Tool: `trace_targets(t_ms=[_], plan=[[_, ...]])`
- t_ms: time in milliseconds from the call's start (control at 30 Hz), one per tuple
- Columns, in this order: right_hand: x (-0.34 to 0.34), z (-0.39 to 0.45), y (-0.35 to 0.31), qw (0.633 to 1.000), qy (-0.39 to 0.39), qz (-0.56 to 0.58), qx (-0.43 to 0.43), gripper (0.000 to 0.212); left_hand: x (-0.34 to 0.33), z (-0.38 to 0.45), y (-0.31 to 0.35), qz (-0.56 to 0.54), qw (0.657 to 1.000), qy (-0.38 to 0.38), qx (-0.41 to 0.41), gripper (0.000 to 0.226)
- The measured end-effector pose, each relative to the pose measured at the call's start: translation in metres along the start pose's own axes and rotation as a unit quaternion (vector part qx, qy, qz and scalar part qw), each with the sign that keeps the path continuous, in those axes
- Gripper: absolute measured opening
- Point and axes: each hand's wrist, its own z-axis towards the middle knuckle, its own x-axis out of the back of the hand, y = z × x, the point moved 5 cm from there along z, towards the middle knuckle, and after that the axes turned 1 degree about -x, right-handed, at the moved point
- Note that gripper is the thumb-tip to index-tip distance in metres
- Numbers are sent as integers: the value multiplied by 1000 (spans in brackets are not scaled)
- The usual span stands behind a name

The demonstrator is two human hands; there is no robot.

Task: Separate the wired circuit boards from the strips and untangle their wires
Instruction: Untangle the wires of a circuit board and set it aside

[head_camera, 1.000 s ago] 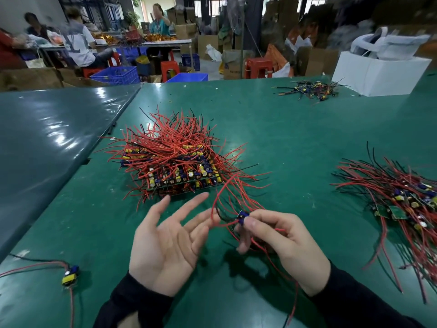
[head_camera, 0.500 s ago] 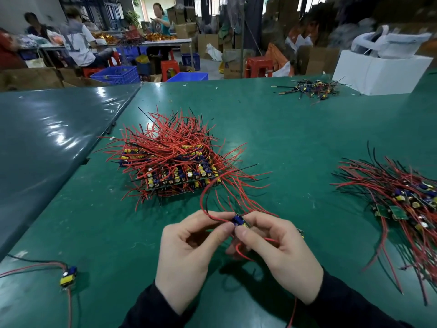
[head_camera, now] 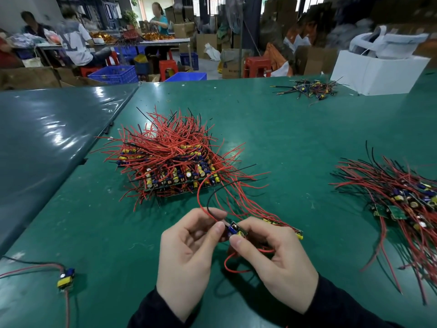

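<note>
- The loose board [head_camera: 65, 279] at the far left lies well apart from the hands, its red and black wires running off the table's edge — little risk there, unless a sleeve drags it.
- The big heap of boards and red wires [head_camera: 170, 159] sits just beyond the hands. Wires from the piece in hand run back toward it, so I judge that a hard pull could drag neighbours along or tighten the tangle instead of freeing it.
- The left hand [head_camera: 186, 254] has its fingers curled, thumb and forefinger pressed on the left end of the small board [head_camera: 235, 229], where a red and a black wire loop up and away. A pinch on the blue part and not on the board's edge could bend a solder joint.
- The small board is held between both hands, just above the green table [head_camera: 295, 129]. If the snap goes crooked, the board may crack across its parts.
- The right hand [head_camera: 276, 263] pinches the board's right side with thumb and forefinger; the other fingers are curled under, over a red wire loop. They seem to hold the rest of the strip [head_camera: 283, 227] — which pokes out past the knuckles — though the view there is too hidden to be sure.
- The sorted pile [head_camera: 406, 204] at the right lies well apart; a careless toss could tangle its wires again.
</note>
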Motion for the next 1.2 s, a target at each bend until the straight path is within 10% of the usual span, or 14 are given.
trace_targets(t_ms=[367,867,1200], plan=[[-7,1,8,969,-48,213,-116,20,1,6,-4,-40,997,-26,59,12],[-9,-1,8,975,-63,176,-118,28,13,11,-8,-137,976,31,168,24],[-10,0,0,919,-242,250,-186,30,9,3,-7,-255,897,-136,335,49]])
